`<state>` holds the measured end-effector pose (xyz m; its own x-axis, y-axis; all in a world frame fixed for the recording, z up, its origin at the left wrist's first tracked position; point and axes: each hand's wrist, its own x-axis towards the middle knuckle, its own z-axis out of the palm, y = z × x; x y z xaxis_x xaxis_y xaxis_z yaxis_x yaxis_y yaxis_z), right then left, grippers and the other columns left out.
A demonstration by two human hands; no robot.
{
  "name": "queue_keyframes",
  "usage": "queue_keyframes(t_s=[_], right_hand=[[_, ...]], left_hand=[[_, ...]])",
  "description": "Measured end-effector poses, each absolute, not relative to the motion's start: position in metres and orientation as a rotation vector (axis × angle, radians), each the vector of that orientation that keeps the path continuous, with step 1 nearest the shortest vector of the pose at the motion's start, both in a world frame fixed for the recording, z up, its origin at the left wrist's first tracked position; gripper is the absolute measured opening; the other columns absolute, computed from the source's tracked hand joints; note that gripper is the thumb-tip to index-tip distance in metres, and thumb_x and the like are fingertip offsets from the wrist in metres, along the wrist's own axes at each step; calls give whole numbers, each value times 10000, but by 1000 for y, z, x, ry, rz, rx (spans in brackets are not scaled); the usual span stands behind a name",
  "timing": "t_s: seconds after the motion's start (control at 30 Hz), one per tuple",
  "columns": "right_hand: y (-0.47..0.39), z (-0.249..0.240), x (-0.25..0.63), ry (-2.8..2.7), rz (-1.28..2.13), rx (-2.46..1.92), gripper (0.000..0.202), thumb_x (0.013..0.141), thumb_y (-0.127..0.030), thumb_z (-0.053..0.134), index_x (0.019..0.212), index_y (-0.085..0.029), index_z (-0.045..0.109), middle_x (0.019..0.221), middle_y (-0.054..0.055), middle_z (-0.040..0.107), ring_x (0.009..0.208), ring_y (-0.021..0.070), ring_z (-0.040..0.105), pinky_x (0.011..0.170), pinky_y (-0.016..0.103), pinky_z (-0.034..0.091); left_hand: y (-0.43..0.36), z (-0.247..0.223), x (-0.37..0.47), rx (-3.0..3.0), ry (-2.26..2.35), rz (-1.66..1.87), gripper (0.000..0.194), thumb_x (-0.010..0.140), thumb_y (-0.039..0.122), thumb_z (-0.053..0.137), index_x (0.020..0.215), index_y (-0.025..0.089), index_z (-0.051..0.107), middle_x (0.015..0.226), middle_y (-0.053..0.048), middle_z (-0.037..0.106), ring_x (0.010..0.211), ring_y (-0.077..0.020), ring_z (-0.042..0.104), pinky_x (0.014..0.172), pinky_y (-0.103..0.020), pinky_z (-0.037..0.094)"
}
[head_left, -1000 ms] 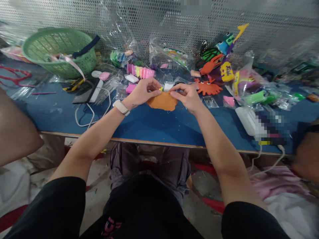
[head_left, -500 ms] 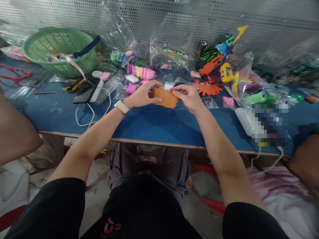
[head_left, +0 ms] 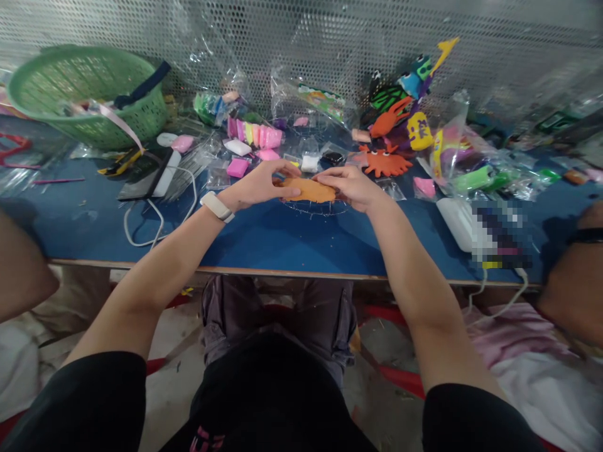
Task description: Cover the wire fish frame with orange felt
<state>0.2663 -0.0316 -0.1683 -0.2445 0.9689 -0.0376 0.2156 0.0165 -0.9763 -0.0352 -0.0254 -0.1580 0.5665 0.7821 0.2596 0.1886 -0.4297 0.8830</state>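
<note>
A flattened piece of orange clay [head_left: 311, 190] is held between my two hands, above the blue table [head_left: 292, 245]. My left hand [head_left: 268, 184] grips its left end, thumb on the near side and fingers behind. At the right end, my right hand [head_left: 351, 186] pinches the far edge, its fingertips partly hidden. A thin wire frame [head_left: 315, 212] shows just below the clay. Behind it lie a small white packet [head_left: 309, 163] and a black packet [head_left: 332, 157].
A green basket [head_left: 89, 119] stands at the back left, near a cable and a dark device. Orange crab figure [head_left: 387, 163], pink clay packets [head_left: 238, 167] and plastic bags line the back. A white device [head_left: 456, 223] lies right. People's arms show at both sides.
The orange clay has tilted and now looks narrower, showing more of the wire beneath. The white and black packets behind it are more visible. The whole view has shifted slightly.
</note>
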Motion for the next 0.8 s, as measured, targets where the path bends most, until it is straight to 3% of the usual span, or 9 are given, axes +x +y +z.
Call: queue_keyframes(t_s=[0.17,0.37,0.53,0.67,0.8], right_hand=[[-33,-169,268,-1770,1138,-1271,654,804,-899,992,1061,-299,944,1016,95,881,797,260,755,624,434,672],[-39,-158,276,-1962,914,-1335,771,887,-992,841,1159,-278,941,903,80,839,680,229,669,687,468,636],[-40,-151,286,-2126,837,-1251,708,843,-915,938,1225,-319,932,1208,121,895,1047,374,822,968,614,714],[-43,-146,285,-2228,769,-1157,782,820,-888,968,1361,-327,897,1397,135,849,1314,431,793,1132,682,667],[-48,-145,277,-2278,783,-1042,840,806,-829,1015,1460,-330,847,1506,129,821,1416,447,757,1214,696,615]], left_hand=[[-23,-154,-40,1855,762,704,398,925,412,1011,1227,199,862,1350,-158,841,1096,-237,821,941,-396,719],[-13,-149,-57,1692,749,627,345,1007,406,937,1290,232,846,1345,-181,835,1154,-281,867,931,-429,773],[-6,-155,-64,1815,698,543,537,885,360,1013,1370,260,806,1350,-154,857,1039,-250,887,885,-381,745],[-9,-159,-59,1911,591,503,729,833,301,1020,1495,286,715,1311,-124,884,1127,-250,893,913,-341,709],[-15,-162,-51,1934,552,475,742,855,286,991,1523,286,666,1122,-74,902,974,-232,891,851,-340,679]])
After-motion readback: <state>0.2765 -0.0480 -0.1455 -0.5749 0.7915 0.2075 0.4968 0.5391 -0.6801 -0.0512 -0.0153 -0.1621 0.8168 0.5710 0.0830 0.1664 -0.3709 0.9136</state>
